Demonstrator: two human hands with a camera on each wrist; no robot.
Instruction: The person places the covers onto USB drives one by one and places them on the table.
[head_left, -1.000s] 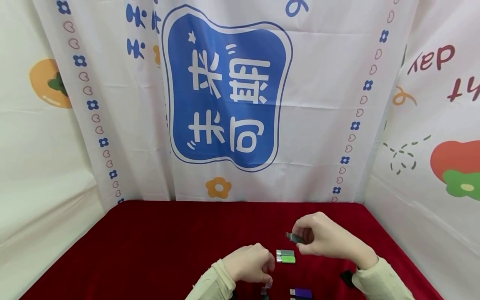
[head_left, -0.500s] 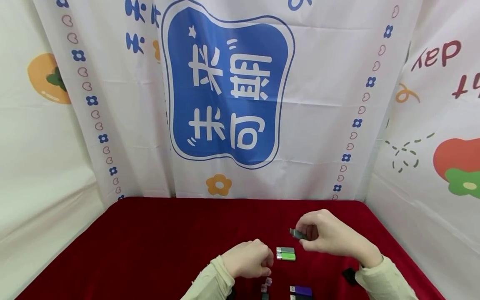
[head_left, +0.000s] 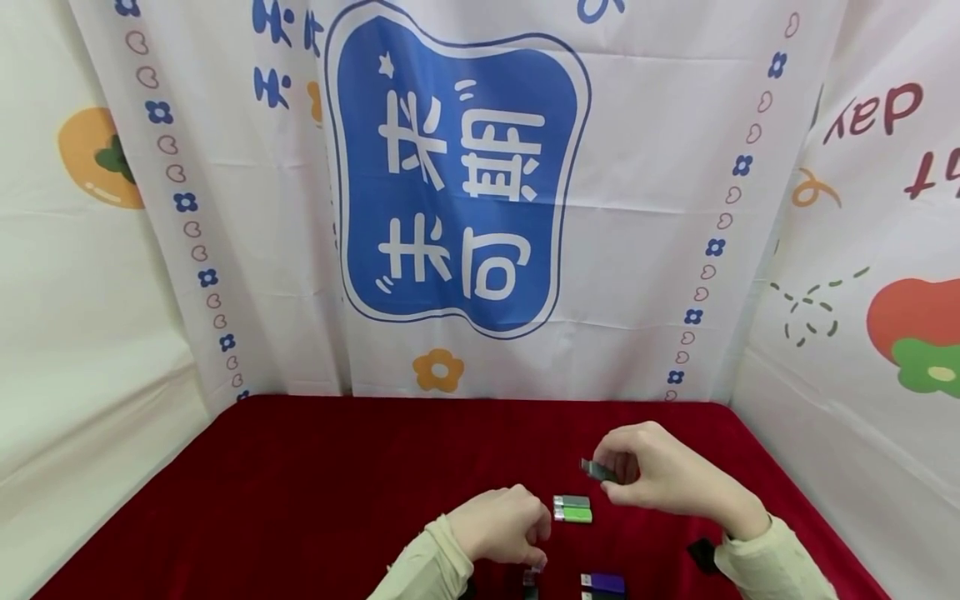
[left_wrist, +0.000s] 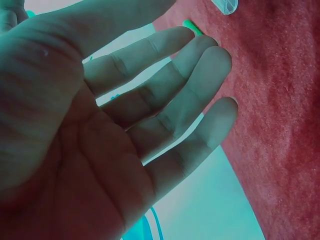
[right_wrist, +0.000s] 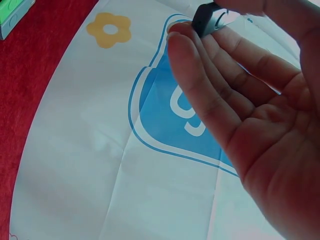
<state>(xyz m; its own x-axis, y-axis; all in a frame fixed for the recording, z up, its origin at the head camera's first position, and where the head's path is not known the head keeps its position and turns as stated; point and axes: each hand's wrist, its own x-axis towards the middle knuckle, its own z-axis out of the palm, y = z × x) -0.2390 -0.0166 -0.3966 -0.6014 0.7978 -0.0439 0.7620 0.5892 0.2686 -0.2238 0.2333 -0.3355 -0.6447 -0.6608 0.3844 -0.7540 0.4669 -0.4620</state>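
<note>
One dk grey USB stick (head_left: 599,471) pinched in R hand (head_left: 660,471); L hand (head_left: 497,525) loose-fingered nr clear plastic pc (left_wrist: 226,5). Grn stick (head_left: 576,516), lt grey stick (head_left: 577,502) side by side.

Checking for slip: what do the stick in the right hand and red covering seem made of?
Grey stick: probably hard, smooth plastic, by its flat, crisp-edged face.
Red covering: fabric, likely velvety, from its fuzzy nap in the left wrist view.
</note>
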